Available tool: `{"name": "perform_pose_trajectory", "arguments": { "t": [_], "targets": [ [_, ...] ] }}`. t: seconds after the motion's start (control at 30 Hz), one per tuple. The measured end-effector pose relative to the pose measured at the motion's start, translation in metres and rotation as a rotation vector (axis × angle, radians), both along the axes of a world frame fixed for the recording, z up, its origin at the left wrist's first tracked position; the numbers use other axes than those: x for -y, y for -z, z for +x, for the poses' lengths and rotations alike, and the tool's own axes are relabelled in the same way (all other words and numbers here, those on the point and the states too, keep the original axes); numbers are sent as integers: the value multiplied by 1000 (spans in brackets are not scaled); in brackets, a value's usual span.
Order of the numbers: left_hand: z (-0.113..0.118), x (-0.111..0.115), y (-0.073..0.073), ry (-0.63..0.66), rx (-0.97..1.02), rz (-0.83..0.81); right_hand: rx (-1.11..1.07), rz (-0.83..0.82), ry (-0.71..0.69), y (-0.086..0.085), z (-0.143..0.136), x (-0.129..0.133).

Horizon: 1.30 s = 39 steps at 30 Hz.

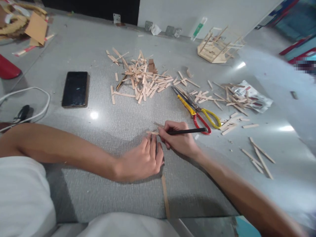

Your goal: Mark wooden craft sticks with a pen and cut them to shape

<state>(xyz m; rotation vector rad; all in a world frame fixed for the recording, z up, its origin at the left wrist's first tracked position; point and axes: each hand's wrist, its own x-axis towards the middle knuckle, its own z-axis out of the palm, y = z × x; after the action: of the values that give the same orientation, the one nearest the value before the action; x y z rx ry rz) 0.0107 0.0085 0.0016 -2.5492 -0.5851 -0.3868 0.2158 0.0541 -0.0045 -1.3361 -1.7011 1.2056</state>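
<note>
My left hand (142,159) rests on the table, its curled fingertips pressing down a short wooden stick (152,133). Gripped in my right hand (181,138) is a black pencil (189,131); its writing tip is hidden by the fingers, close to the stick. A second thin piece (158,124) shows just beyond the right fingers. Scissors (207,120) with red and yellow handles lie past my right hand, touching or overlapping another yellow-handled tool, perhaps pliers (186,103). One longer wooden stick (165,197) lies near the table's front edge.
A large heap of wooden stick pieces (145,77) lies ahead, with more sticks (261,158) scattered right. Behind stands a small stick-built frame (217,47). A phone (75,89) and white cable (46,102) are left. A plastic packet (263,100) lies at right.
</note>
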Motion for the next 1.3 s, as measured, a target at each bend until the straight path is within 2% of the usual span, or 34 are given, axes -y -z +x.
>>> {"name": "perform_pose_trajectory", "arguments": {
  "t": [0.47,0.63,0.73,0.9,1.03,1.17,1.3],
  "targets": [
    [1,0,1,-4,-6,12,82,63,-25,-4,-4,0],
    [0,-2,3,0,22,18,-87,-60,41,-7,-3,-3],
    [0,-1,4,-1,28,19,-185,-34,133,-12,4,-8],
    [0,-1,2,9,-4,15,-142,-1,88,-21,11,-9],
    [1,-2,1,8,11,21,-102,-69,62,-16,3,-1],
    [1,-2,3,7,2,20,-30,-12,15,-5,-4,2],
    [1,-2,3,11,4,16,-11,0,13,-2,-5,0]
  ]
}}
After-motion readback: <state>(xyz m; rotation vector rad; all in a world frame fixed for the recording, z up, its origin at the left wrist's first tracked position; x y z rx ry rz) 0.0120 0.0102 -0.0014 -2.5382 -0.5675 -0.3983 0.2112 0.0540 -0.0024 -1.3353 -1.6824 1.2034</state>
